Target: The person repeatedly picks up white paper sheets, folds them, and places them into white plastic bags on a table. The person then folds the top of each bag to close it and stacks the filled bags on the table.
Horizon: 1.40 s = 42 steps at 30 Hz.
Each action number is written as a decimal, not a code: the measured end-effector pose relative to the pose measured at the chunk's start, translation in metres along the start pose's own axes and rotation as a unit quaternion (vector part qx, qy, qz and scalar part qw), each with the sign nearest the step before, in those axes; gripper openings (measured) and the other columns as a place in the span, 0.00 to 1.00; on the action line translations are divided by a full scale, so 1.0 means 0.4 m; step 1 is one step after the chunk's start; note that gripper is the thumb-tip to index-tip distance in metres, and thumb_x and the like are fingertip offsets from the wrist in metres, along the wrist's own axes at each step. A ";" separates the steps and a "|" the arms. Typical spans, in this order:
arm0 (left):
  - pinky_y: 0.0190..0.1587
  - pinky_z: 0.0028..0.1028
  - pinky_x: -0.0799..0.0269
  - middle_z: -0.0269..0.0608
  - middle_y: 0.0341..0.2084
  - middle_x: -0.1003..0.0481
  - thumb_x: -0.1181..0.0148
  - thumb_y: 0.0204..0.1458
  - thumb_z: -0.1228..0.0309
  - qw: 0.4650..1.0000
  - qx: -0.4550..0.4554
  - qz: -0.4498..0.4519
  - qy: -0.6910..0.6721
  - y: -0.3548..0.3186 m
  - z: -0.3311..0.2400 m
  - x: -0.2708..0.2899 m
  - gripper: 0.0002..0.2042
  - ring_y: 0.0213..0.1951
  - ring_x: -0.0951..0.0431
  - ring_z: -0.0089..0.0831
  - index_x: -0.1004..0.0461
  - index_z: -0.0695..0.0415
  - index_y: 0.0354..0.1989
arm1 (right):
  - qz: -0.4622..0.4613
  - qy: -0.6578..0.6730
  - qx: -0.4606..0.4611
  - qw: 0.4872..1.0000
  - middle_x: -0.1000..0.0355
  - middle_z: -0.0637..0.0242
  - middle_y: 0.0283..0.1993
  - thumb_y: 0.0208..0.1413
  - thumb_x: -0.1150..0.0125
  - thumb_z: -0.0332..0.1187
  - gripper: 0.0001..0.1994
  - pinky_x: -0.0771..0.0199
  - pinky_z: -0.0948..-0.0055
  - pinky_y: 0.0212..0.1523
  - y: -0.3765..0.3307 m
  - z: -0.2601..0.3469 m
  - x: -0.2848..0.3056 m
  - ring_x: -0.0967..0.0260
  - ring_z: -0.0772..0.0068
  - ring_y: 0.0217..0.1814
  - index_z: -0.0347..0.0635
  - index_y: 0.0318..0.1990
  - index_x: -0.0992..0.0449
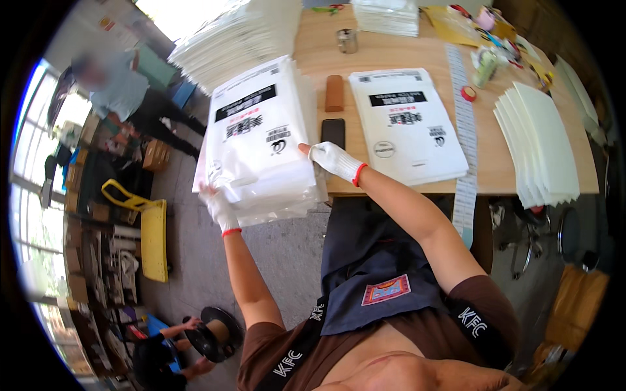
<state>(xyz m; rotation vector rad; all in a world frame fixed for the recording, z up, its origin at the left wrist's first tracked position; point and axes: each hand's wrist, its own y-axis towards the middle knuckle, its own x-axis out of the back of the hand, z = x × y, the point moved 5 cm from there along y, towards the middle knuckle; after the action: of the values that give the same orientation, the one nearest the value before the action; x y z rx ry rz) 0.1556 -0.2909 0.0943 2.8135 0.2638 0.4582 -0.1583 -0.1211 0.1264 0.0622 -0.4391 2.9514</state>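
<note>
Both my hands wear white knit gloves with red cuffs. My left hand [218, 205] grips the lower left corner of a thick stack of white plastic bags [261, 140] with black printing, held off the left edge of the wooden table [391, 55]. My right hand [334, 160] holds the stack's right edge, fingers on top. A second stack of the same printed bags [407, 124] lies flat on the table to the right.
A black phone [333, 132] and a brown block [334, 93] lie between the two stacks. Fanned white sheets [538, 143] sit at the table's right, a metal cup [347, 40] and more bag piles [228, 42] at the back. Other people are at the left.
</note>
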 end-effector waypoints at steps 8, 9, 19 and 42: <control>0.49 0.31 0.36 0.33 0.41 0.34 0.60 0.61 0.57 0.898 0.358 0.034 -0.251 -0.421 0.400 -0.083 0.19 0.43 0.32 0.29 0.35 0.57 0.53 | -0.231 -0.158 0.200 0.939 0.25 0.64 0.34 0.59 0.47 0.38 0.11 0.28 0.73 0.36 -0.474 -0.185 0.395 0.27 0.71 0.34 0.40 0.36 0.27; 0.44 0.24 0.35 0.34 0.37 0.32 0.55 0.59 0.59 0.820 0.446 0.153 -0.324 -0.493 0.567 -0.093 0.15 0.41 0.31 0.29 0.31 0.55 0.47 | -0.273 -0.250 0.156 0.916 0.25 0.61 0.36 0.57 0.45 0.36 0.08 0.27 0.70 0.39 -0.562 -0.167 0.456 0.26 0.65 0.36 0.41 0.35 0.26; 0.45 0.29 0.30 0.46 0.43 0.25 0.47 0.53 0.75 0.814 -0.116 0.561 -0.095 -0.851 -0.314 -0.501 0.11 0.44 0.25 0.38 0.27 0.62 0.44 | -0.482 -0.664 -0.169 0.546 0.31 0.67 0.48 0.46 0.44 0.35 0.15 0.37 0.63 0.53 -1.223 -0.192 0.893 0.36 0.64 0.54 0.51 0.45 0.28; 0.38 0.29 0.25 0.48 0.38 0.25 0.46 0.49 0.77 0.499 0.283 0.802 -0.165 -1.159 -0.814 -0.803 0.16 0.38 0.23 0.33 0.31 0.70 0.47 | -0.609 -0.312 0.043 0.728 0.34 0.63 0.56 0.47 0.37 0.38 0.31 0.34 0.69 0.53 -1.317 -0.197 0.678 0.33 0.65 0.54 0.47 0.60 0.36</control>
<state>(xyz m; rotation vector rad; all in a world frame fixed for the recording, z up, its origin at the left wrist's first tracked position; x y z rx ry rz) -0.3147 0.1545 0.1612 2.4968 -2.8501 0.0167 -0.3425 0.4398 0.2192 0.9598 -0.1755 1.5453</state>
